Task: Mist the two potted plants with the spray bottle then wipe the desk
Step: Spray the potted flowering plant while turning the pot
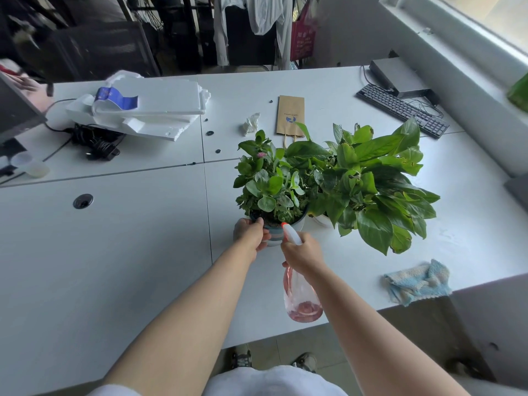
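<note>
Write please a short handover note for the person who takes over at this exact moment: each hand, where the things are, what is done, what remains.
Left hand: grip closed on the rim and side of the small striped pot, steadying it.
Right hand: grip closed on the pink spray bottle, nozzle aimed at the small plant at its base.
Large leafy plant stands just right of the small one, leaves overlapping.
Blue cloth lies crumpled near the desk's front right edge, untouched.
Done: cannot tell how much misting is finished; wet spots show on the desk at far right.
Left: finish misting both plants, then wipe the desk with the cloth.
</note>
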Tool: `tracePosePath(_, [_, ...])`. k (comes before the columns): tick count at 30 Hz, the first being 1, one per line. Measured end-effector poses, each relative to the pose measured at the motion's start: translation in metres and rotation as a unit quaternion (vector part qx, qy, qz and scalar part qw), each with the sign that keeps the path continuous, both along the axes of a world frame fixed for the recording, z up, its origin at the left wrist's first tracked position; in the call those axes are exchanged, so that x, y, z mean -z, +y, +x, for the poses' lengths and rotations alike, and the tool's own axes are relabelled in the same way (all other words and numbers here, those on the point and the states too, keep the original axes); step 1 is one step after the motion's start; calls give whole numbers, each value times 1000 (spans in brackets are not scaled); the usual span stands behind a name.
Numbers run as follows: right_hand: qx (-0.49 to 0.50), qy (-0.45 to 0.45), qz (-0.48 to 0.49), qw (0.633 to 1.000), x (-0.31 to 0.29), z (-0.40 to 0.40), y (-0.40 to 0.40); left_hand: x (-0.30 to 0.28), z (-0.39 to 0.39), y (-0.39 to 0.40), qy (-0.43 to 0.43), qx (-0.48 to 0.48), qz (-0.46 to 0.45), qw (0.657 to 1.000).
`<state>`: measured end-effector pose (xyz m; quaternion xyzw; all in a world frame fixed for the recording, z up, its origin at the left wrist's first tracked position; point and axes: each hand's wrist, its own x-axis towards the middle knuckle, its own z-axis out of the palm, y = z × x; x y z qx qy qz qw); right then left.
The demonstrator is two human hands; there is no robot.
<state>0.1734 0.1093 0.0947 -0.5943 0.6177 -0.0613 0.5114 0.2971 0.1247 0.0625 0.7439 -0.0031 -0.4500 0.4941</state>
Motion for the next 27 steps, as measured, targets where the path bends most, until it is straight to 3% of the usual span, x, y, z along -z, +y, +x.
tracePosePath(27, [-57, 16, -42, 997, -8, 20, 2, -5, 1, 1, 2, 18, -1, 1000])
